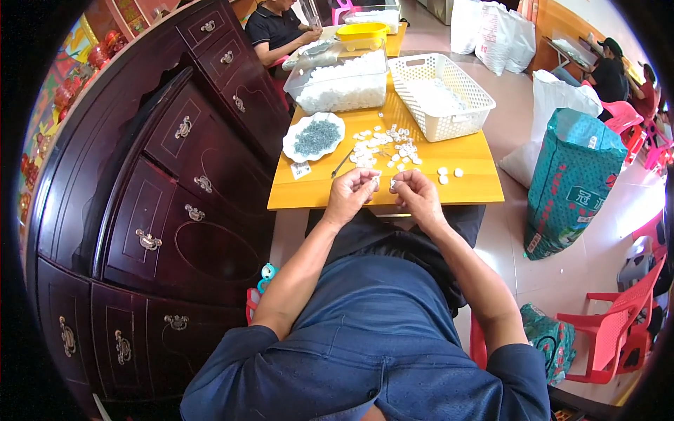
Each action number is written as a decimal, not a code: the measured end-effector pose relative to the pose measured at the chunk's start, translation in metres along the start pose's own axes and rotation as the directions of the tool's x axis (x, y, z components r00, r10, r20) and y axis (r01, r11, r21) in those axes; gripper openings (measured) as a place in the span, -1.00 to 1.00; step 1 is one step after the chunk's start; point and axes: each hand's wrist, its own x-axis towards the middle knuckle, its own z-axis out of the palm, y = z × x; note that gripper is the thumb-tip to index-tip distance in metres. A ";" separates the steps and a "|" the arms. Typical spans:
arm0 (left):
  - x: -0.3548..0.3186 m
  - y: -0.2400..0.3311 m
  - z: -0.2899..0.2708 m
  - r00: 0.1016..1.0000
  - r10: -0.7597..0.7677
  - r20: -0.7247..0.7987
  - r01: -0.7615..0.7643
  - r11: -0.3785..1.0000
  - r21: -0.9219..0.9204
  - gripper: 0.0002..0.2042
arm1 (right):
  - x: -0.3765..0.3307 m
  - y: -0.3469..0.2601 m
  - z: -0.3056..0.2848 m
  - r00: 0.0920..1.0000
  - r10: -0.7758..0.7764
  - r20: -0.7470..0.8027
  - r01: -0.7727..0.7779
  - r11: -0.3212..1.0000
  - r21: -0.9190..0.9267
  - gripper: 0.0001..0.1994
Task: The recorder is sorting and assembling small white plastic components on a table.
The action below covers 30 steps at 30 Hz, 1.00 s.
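Observation:
My left hand [352, 194] and my right hand [415, 194] are held close together at the near edge of the yellow table [474, 179]. Each pinches a small white piece between its fingertips; the pieces are too small to make out. Just beyond the hands lies a scatter of several small white pieces [385, 146] on the table top. A white scalloped plate [314, 137] holding small grey parts stands to the left of the scatter. A thin metal tool [342, 163] lies between the plate and the scatter.
A white slotted basket [440, 95] and a clear tub of white pieces [338, 83] stand farther back. A dark wooden cabinet [161, 189] fills the left. A green sack [572, 181] and red plastic chairs [616, 330] stand right. Other people sit beyond.

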 end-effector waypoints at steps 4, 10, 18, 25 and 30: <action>-0.001 -0.001 0.001 0.998 0.017 0.065 -0.017 1.000 -0.009 -0.76 | -0.001 0.002 0.001 1.000 -0.028 0.014 0.028 1.000 -0.002 -0.87; -0.002 -0.001 0.003 0.998 0.025 0.058 -0.026 1.000 0.016 -0.75 | -0.003 -0.001 0.002 1.000 -0.025 0.017 0.026 0.999 -0.036 -0.86; -0.003 0.001 0.003 0.997 0.030 0.075 -0.032 0.999 0.034 -0.73 | 0.001 0.009 0.000 0.998 -0.055 -0.001 0.055 0.990 -0.130 -0.85; -0.004 0.003 0.004 0.997 0.020 0.077 -0.024 0.998 0.051 -0.72 | 0.002 0.012 -0.001 0.997 -0.073 0.003 0.073 0.984 -0.162 -0.82; -0.003 0.000 0.005 0.994 0.037 0.100 -0.045 0.997 0.069 -0.72 | 0.002 0.012 -0.002 0.998 -0.055 0.002 0.055 0.983 -0.176 -0.82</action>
